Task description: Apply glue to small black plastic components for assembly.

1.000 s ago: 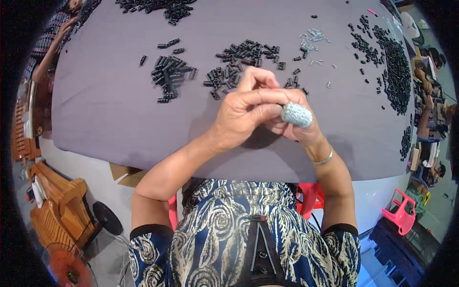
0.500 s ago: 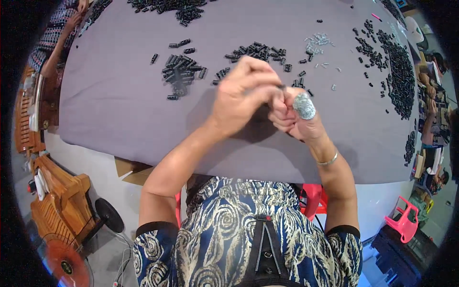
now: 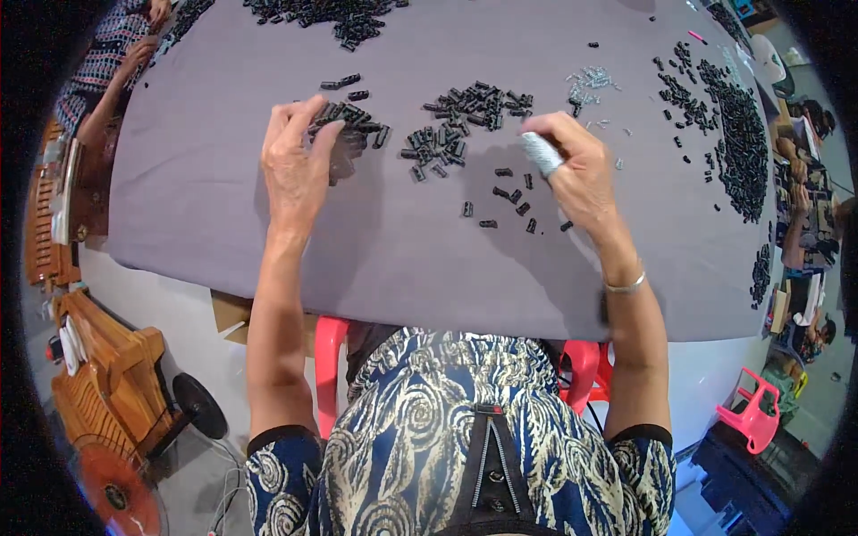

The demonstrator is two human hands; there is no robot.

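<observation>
On the left, my left hand (image 3: 297, 165) is at a pile of short black tube-shaped parts (image 3: 371, 129). Its thumb stands apart from the fingers, and nothing shows held between them. Over the right side of the table, my right hand (image 3: 585, 174) has curled fingers close to a thumb wrapped in silvery tape (image 3: 542, 154). Whether a part is inside that grip is hidden. Between the hands are two more heaps of black parts, a far one (image 3: 478, 105) and a nearer one (image 3: 436, 147). Several loose black pieces (image 3: 522, 209) lie scattered left of my right wrist.
Small clear pieces (image 3: 590, 80) lie beyond my right hand. Large black heaps sit at the right edge (image 3: 746, 152) and far edge (image 3: 331, 11) of the grey cloth (image 3: 206, 214). Another person's arm (image 3: 112, 94) rests at the far left. A pink stool (image 3: 755, 415) stands at right.
My hands were together at the middle and have separated. The left moved left to the pile, while the right turned and lifted away rightward. Loose black pieces now show where the hands were.
</observation>
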